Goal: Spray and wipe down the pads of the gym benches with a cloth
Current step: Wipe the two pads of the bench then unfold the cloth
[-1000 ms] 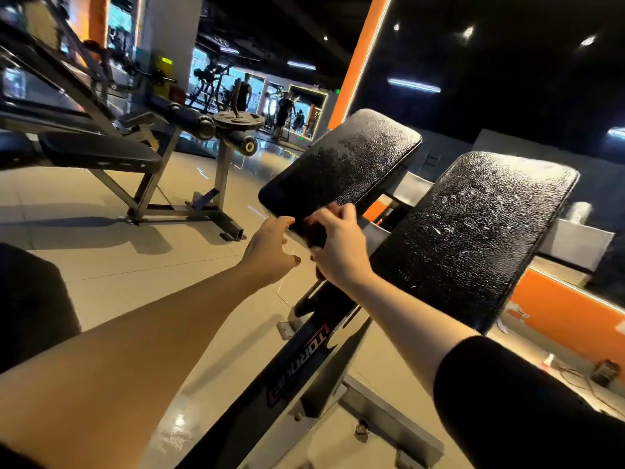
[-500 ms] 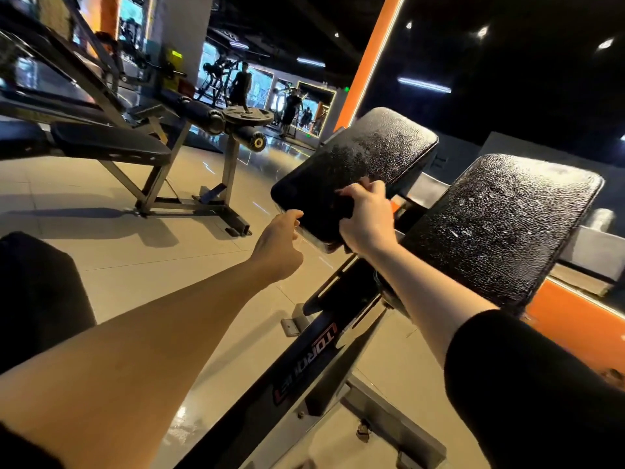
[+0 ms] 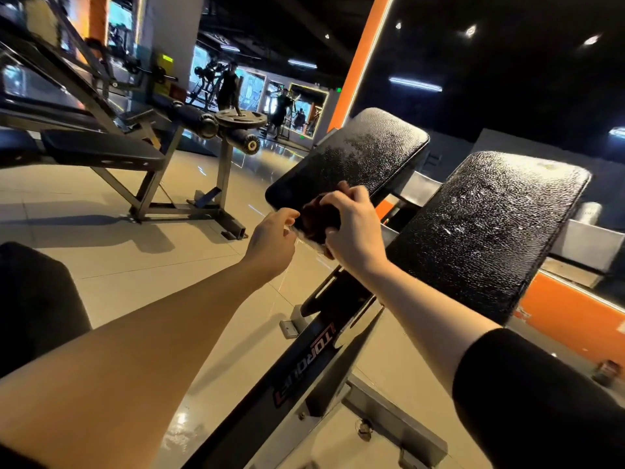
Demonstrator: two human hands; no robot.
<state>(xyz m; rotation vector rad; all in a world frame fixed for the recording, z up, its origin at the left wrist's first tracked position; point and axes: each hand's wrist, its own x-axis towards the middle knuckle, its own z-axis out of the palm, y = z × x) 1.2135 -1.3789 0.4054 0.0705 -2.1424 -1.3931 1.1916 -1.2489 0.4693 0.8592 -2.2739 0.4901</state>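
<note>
At the lower edge of the left pad (image 3: 351,157), seen from the head camera, both of the person's hands meet around a dark cloth (image 3: 318,216). The right hand (image 3: 355,228) lies over the cloth with fingers curled round it, pressing it against the pad's near end. The left hand (image 3: 272,238) sits just beside it, to the left and a little lower, its fingers bent inward toward the cloth's edge; whether it pinches the cloth or only touches the pad's rim I cannot tell. The cloth itself is bunched between the two hands, mostly hidden under the right one.

That left pad is tilted upward away from the person, its upper part glistening with droplets. A second pad (image 3: 487,231), to the right and apart from the hands, is likewise wet across its face. Both stand on a black frame (image 3: 304,374) with red lettering, which runs down between the forearms. A black sleeve (image 3: 541,401) covers the right upper arm. Farther left, another bench (image 3: 101,150) stands on the tiled floor (image 3: 135,258).
</note>
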